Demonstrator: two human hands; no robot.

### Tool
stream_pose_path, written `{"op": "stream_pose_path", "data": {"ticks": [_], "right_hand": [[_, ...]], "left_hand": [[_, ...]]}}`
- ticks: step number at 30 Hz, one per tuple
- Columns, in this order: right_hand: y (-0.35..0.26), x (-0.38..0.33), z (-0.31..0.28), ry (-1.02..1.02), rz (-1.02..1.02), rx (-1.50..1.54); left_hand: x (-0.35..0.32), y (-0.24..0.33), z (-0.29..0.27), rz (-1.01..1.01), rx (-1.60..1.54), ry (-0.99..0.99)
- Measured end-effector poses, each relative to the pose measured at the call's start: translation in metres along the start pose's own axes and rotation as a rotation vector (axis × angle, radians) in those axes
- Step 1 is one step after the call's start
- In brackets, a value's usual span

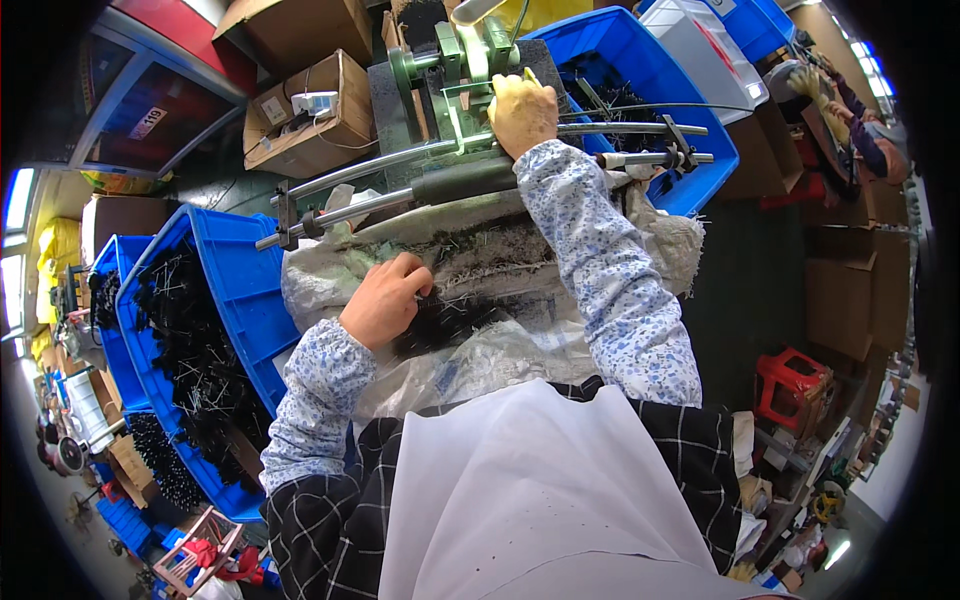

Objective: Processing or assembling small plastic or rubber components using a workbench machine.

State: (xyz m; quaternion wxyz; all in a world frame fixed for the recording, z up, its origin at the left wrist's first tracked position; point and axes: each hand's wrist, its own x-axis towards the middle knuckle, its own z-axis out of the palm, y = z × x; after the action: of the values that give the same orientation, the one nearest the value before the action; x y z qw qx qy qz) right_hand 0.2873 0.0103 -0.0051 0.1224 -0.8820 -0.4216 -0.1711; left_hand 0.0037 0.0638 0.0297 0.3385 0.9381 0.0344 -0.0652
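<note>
My left hand (388, 300), bare, hovers over a pale plastic sack (520, 350) spread before me. Its fingers are curled together over dark bristles and thin metal pins (450, 315) scattered on the sack; whatever they pinch is hidden. My right hand (523, 112), in a yellowish glove, is closed at the front of a small green machine (470, 60); what its fingers grip cannot be made out. Between me and the machine run two metal rods (370, 208), the nearer one with a black sleeve (462, 180). Both forearms wear blue-and-white floral sleeves.
To the left, a blue bin (235, 280) holds many black brushes with metal stems. Another blue bin (700, 150) with dark pieces stands right of the machine. A cardboard box (310, 120) sits back left. A red stool (790, 385) and another person (880, 145) are off right.
</note>
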Motion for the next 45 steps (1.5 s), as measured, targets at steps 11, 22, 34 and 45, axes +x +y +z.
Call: {"op": "stream_pose_path", "data": {"ticks": [11,22,34,45], "right_hand": [[0.087,0.005,-0.002,-0.001,-0.012,0.097],[0.177,0.03,-0.042,-0.061,0.112,-0.148],[-0.037,-0.11,-0.113,-0.636,-0.142,0.908],[0.051,0.002,-0.018,0.032,-0.11,-0.098]], "left_hand": [[0.003,-0.011,-0.017,0.005,-0.321,0.047],[0.013,-0.015,-0.015,-0.056,-0.485,0.042],[0.024,0.022,-0.001,0.087,-0.626,0.396],[-0.048,-0.033,0.019,-0.338,0.025,-0.156]]}}
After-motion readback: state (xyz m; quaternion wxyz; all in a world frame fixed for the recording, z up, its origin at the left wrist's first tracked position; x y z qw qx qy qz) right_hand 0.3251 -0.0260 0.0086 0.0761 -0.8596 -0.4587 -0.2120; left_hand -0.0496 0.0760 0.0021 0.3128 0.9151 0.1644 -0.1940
